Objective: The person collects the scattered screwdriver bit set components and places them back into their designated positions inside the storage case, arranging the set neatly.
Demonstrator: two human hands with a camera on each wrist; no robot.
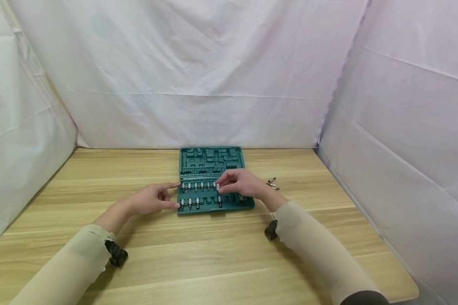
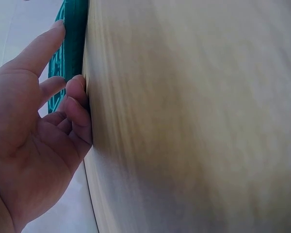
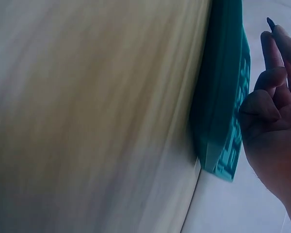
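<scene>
Head view shows the right hand (image 1: pixel 242 183) pinching a bit socket (image 1: pixel 218 187) between thumb and forefinger over the open green case (image 1: pixel 208 201), which lies on the bench (image 1: pixel 198 254). The left hand (image 1: pixel 152 199), thumb and forefinger stretched apart, touches the case's left end. Loose sockets (image 1: pixel 272 186) lie right of the case.

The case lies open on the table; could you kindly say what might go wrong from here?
The small bit in the right grip might slip and drop. Loose bits near the right wrist could get knocked. The left grip, at the left edge of the case, might nudge it.
</scene>
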